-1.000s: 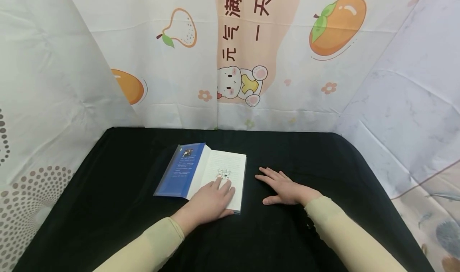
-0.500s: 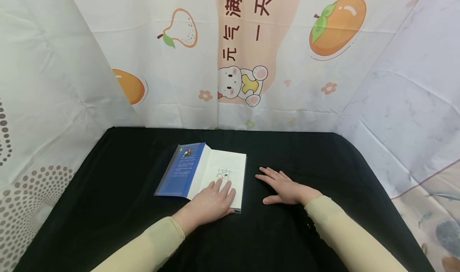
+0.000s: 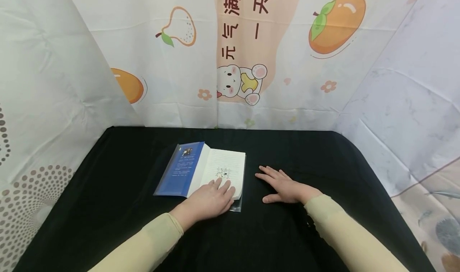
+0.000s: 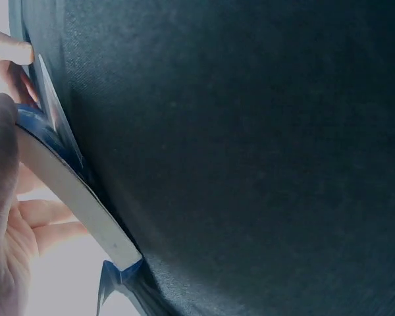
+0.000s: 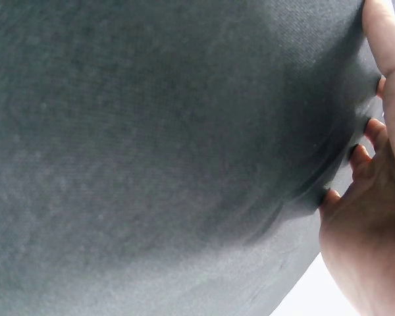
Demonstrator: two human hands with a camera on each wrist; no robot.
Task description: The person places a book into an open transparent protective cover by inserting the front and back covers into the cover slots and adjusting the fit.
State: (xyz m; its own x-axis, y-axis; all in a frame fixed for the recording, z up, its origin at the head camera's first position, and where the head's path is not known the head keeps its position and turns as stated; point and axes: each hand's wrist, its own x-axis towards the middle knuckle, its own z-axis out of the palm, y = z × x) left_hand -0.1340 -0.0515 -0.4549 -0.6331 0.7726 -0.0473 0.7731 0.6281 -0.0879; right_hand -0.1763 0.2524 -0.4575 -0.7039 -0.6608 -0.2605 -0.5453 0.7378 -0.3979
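Note:
An open book lies on the black cloth, its blue flap spread to the left and a small line drawing on its right page. My left hand holds the near right corner of the book, fingers over the page and the thumb at the edge. In the left wrist view the page block bends up between thumb and fingers. Beneath the raised corner shows the clear plastic cover. To the right of the book, my right hand rests on the cloth with fingers spread, holding nothing.
Black cloth covers the table. A white curtain printed with fruit and a cartoon bear hangs behind the far edge. More pale drapes flank the right side, and dotted fabric hangs at the left.
The book's near right corner has risen under my left hand, uncovering the clear cover below it. My right hand has stayed in place.

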